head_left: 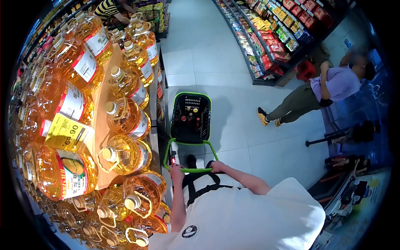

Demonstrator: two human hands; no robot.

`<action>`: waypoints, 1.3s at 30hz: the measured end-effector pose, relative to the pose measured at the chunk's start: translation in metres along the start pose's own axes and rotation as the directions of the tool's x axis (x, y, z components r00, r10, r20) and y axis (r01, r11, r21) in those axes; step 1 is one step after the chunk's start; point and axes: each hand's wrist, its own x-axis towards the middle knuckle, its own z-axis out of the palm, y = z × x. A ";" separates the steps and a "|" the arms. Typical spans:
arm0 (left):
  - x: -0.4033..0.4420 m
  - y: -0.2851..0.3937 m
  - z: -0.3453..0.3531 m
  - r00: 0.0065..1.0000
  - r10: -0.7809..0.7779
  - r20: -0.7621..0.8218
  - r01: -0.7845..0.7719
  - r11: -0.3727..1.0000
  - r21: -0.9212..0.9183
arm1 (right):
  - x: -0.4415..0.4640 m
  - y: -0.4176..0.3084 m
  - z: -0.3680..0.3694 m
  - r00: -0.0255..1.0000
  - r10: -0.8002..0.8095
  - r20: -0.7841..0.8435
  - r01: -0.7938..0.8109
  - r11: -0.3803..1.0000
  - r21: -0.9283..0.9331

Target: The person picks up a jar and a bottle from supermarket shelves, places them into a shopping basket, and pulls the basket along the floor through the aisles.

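Two bare hands, both engaged. Left hand (176,169): fingers closed about the left end of a green handle (193,170). Right hand (217,166): likewise closed, at the right end of the same bar. One black basket (177,112), green-rimmed, stood ahead of the person (237,204), over the pale floor (233,125) and just beside the stacked oil bottles (127,118) on the left. Contents: several small containers (183,119), probably bottles, grouped toward the middle; any lettering was too small to read. Handling note: an even grip at both ends seemed best for keeping the basket straight, with care given to the shelf edge (155,139) alongside. Obscured: the basket's underside, hence whether it rolled or rested; both palms, turned from view; a red-and-white item (173,159) by the left hand, not identifiable. Cut off: the outermost oil bottles, lost at the edge of view.
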 end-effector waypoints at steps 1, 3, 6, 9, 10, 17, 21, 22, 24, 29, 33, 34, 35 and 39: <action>0.004 -0.003 0.004 1.000 0.000 0.024 0.000 1.000 -0.023 | 0.000 0.002 -0.003 1.000 0.013 -0.012 -0.013 1.000 0.001; 0.011 -0.001 0.004 0.999 -0.010 0.046 0.011 1.000 -0.012 | -0.001 0.000 -0.010 0.999 0.046 -0.022 -0.046 0.999 -0.005; 0.021 0.006 0.001 0.998 -0.031 0.056 0.031 0.999 -0.008 | 0.001 0.003 -0.020 0.997 0.068 -0.043 -0.068 0.998 -0.004; 0.032 0.018 -0.001 0.993 -0.099 0.070 0.098 0.995 0.009 | 0.003 0.008 -0.028 0.992 0.030 -0.125 -0.031 0.999 -0.009; 0.035 0.020 -0.001 0.992 -0.105 0.066 0.104 0.994 0.029 | 0.004 0.011 -0.030 0.991 0.029 -0.128 -0.030 1.000 -0.008; 0.063 0.042 0.016 0.997 -0.074 0.010 0.074 0.997 0.035 | 0.009 0.034 -0.068 0.998 -0.015 -0.057 0.013 1.000 -0.023; 0.086 0.056 0.022 0.999 0.013 -0.049 -0.010 0.998 0.059 | 0.011 0.054 -0.099 0.992 -0.065 -0.106 0.065 0.998 -0.008; 0.092 0.064 0.023 0.998 0.021 -0.057 -0.018 0.998 0.066 | 0.010 0.058 -0.109 0.989 -0.082 -0.126 0.082 0.997 -0.012; 0.106 0.075 0.025 0.991 0.055 -0.119 -0.049 0.997 0.053 | 0.014 0.070 -0.117 0.980 -0.111 -0.166 0.114 0.993 0.013; 0.132 0.094 0.027 0.997 -0.064 -0.041 0.071 0.982 0.177 | 0.024 0.089 -0.139 0.980 -0.152 -0.131 0.155 0.988 0.015; 0.146 0.104 0.031 0.994 -0.106 -0.009 0.105 0.967 0.232 | 0.035 0.102 -0.157 0.981 -0.182 -0.070 0.178 0.982 -0.055; 0.148 0.108 0.034 0.992 -0.125 0.000 0.121 0.962 0.244 | 0.036 0.106 -0.160 0.979 -0.195 -0.067 0.191 0.980 -0.054; 0.150 0.105 0.041 0.994 -0.110 -0.020 0.112 0.957 0.268 | 0.037 0.111 -0.161 0.973 -0.209 -0.100 0.203 0.977 -0.071; 0.159 0.115 0.055 0.991 -0.132 -0.014 0.130 0.944 0.302 | 0.042 0.133 -0.167 0.965 -0.216 -0.146 0.204 0.974 -0.098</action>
